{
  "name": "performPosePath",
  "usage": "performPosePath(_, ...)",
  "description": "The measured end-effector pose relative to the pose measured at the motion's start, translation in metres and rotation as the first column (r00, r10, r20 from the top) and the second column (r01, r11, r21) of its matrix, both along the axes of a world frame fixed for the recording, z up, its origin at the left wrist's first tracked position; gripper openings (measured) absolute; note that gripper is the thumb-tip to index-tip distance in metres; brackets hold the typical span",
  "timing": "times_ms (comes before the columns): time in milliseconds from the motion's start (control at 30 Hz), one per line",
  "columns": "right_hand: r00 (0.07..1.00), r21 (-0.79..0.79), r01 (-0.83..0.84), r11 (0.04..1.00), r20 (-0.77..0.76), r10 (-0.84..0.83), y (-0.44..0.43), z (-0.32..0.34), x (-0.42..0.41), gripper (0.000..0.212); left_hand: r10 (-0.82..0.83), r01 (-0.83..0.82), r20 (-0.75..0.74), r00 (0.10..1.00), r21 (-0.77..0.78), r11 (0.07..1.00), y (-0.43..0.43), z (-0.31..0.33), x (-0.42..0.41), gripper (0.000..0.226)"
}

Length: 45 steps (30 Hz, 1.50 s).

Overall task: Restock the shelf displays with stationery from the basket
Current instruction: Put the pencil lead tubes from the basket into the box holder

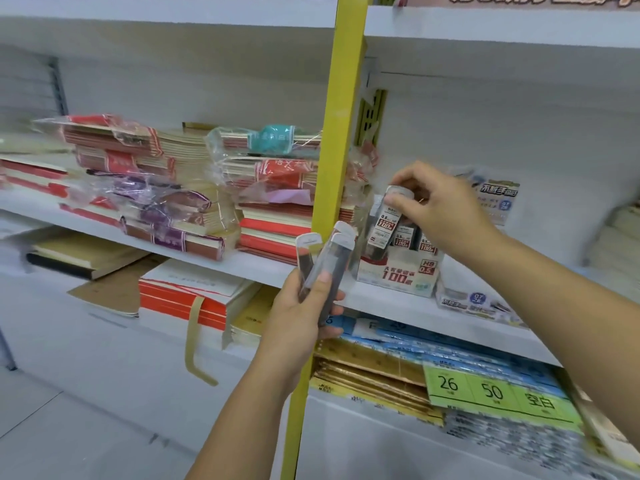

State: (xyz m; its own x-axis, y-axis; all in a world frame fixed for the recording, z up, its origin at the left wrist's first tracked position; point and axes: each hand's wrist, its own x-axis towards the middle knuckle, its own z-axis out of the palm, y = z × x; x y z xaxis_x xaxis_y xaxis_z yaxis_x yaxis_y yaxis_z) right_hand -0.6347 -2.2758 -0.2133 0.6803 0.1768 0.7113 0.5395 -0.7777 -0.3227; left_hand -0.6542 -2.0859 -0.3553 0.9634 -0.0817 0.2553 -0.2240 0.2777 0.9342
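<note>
Lead packs, three, gripped in left hand; right hand pinches one pack in display box

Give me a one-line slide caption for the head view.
Right hand pinches a lead-refill pack standing in the display box; left hand grips spare packs.

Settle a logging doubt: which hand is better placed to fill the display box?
Right: the right hand pinches a pack at the display box; the left hand grips spares, lower and away.
</note>
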Motion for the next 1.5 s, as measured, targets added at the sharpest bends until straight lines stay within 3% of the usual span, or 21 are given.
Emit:
performPosePath(133,0.997,0.103,-0.043,0.994,0.072,0.036,-0.005,0.01,0.004,0.011,0.008,-0.008,-0.003,1.0,0.008,1.0,0.001,-0.001,0.003,0.013)
performPosePath(433,0.997,0.057,-0.03,0.998,0.072,0.026,-0.008,0.01,0.012,0.012,0.01,-0.01,0.003,1.0,0.038,0.999,0.006,-0.005,0.006,0.021)
performPosePath(633,0.995,-0.111,0.095,0.989,0.029,-0.092,-0.007,-0.012,0.024,0.012,0.002,-0.003,0.004,1.0,0.052,0.999,0.002,-0.006,0.005,0.028)
performPosePath(933,0.954,-0.358,0.296,0.885,0.146,-0.26,-0.011,-0.036,0.013,0.038,-0.021,0.022,-0.02,1.0,0.07,0.997,-0.001,-0.002,0.002,0.03)
performPosePath(1000,0.976,-0.219,0.208,0.953,0.105,-0.189,-0.007,-0.042,0.0,0.038,-0.04,0.042,-0.028,0.999,0.07,0.997,-0.004,-0.001,-0.001,0.03)
performPosePath(1067,0.998,0.016,0.037,0.999,-0.055,-0.036,-0.002,-0.049,-0.013,0.031,-0.081,0.083,-0.03,0.996,0.066,0.994,-0.007,0.001,-0.004,0.027)
performPosePath(1167,0.92,0.347,-0.099,0.933,-0.324,0.218,0.007,-0.056,-0.027,0.026,-0.152,0.154,-0.03,0.988,0.07,0.986,-0.014,0.004,-0.009,0.027)
performPosePath(1233,0.889,0.478,-0.12,0.87,-0.339,0.308,0.009,-0.06,-0.031,0.023,-0.179,0.18,-0.023,0.984,0.071,0.981,-0.019,0.004,-0.012,0.036)
performPosePath(1367,0.894,0.523,-0.105,0.846,-0.323,0.311,0.003,-0.057,-0.033,0.032,-0.213,0.214,-0.027,0.977,0.042,0.976,-0.026,0.004,-0.015,0.045)
performPosePath(1500,0.879,0.542,-0.058,0.839,-0.371,0.3,-0.007,-0.057,-0.036,0.032,-0.204,0.205,-0.025,0.979,0.046,0.978,-0.03,0.004,-0.015,0.028)
